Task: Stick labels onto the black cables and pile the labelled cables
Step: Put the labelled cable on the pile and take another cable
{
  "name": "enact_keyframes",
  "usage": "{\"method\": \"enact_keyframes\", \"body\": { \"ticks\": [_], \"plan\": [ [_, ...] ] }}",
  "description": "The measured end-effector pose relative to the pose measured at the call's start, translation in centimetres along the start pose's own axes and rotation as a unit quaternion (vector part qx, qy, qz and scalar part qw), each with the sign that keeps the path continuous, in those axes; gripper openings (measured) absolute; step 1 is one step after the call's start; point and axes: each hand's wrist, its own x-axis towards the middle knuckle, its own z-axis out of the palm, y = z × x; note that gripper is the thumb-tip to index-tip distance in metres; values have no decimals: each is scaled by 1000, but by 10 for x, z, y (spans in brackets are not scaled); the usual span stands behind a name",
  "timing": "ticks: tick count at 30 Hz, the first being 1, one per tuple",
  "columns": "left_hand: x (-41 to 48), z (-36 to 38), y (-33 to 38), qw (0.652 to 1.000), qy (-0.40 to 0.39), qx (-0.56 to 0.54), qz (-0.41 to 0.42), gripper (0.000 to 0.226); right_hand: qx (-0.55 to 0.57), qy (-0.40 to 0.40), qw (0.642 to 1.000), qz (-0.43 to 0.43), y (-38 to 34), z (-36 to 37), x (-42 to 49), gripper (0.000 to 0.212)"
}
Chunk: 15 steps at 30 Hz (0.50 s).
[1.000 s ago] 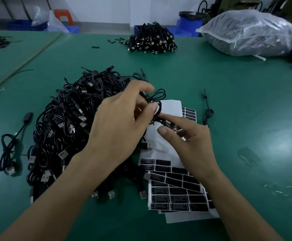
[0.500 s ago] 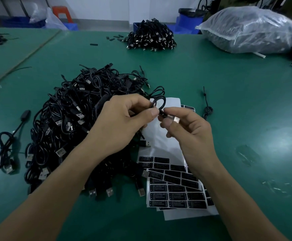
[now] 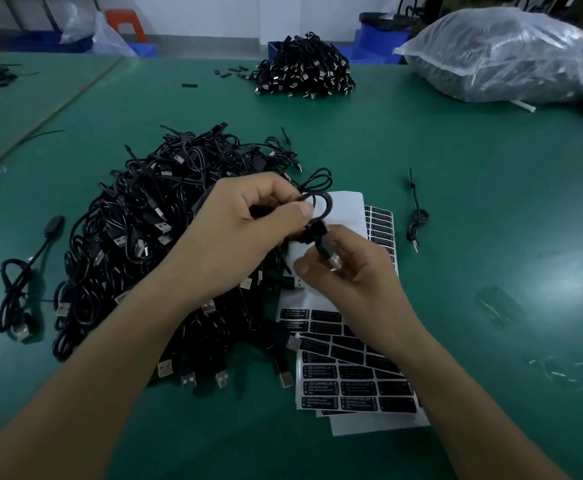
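- While the left hand (image 3: 245, 233) pinches the loop of one cable (image 3: 319, 234), the right hand (image 3: 352, 275) grips its plug end; the hands are close together, just above the sheets (image 3: 352, 386).
- I think the label step is in hand; I cannot tell if a label is on yet.
- Next move: press the label flat, then drop the cable on a pile.
- Count: one held cable; two loose ones, left cable (image 3: 16, 296) and right cable (image 3: 417, 218); two piles, near pile (image 3: 134, 237) and far pile (image 3: 304, 69); one bag (image 3: 508, 57); a few sheets.
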Motion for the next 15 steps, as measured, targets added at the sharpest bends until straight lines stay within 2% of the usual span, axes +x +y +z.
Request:
{"method": "enact_keyframes", "body": {
  "ticks": [5,7,9,12,15],
  "plan": [
    [1,-6,2,991,121,-47,-17,30,-57,23,998,15,6,5,0,25],
    [1,-9,5,983,162,-81,-27,34,-95,-6,995,10,6,9,-2,28],
    [3,-13,7,968,184,-155,-65,36,-155,-62,986,-30,5,15,-3,32],
    [7,-21,10,926,166,-307,-144,34,-212,-122,964,-105,6,23,-5,29],
    [7,-21,11,890,101,-404,-188,26,-176,-65,982,-39,4,17,-5,27]
  ]
}}
